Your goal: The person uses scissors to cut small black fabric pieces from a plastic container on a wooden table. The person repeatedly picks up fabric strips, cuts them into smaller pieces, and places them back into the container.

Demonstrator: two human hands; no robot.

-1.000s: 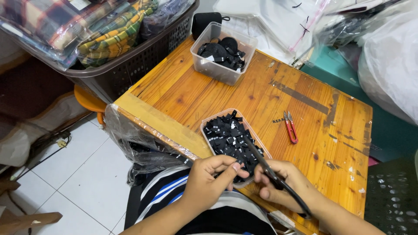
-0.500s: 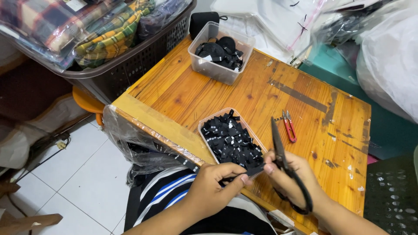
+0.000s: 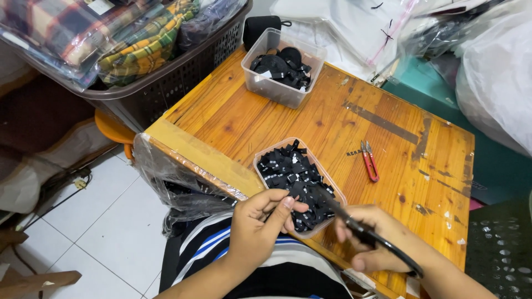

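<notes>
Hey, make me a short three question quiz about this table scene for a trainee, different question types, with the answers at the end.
1. True or false: the red thread snips lie on the wooden table, apart from both hands.
2. Multiple choice: what does the right hand hold? A) black scissors B) a roll of tape C) a pen
3. Fill in: the left hand pinches a small black piece at the near edge of the ____ tray full of black pieces.

Key: 1 true. 2 A, the black scissors. 3 clear plastic.
</notes>
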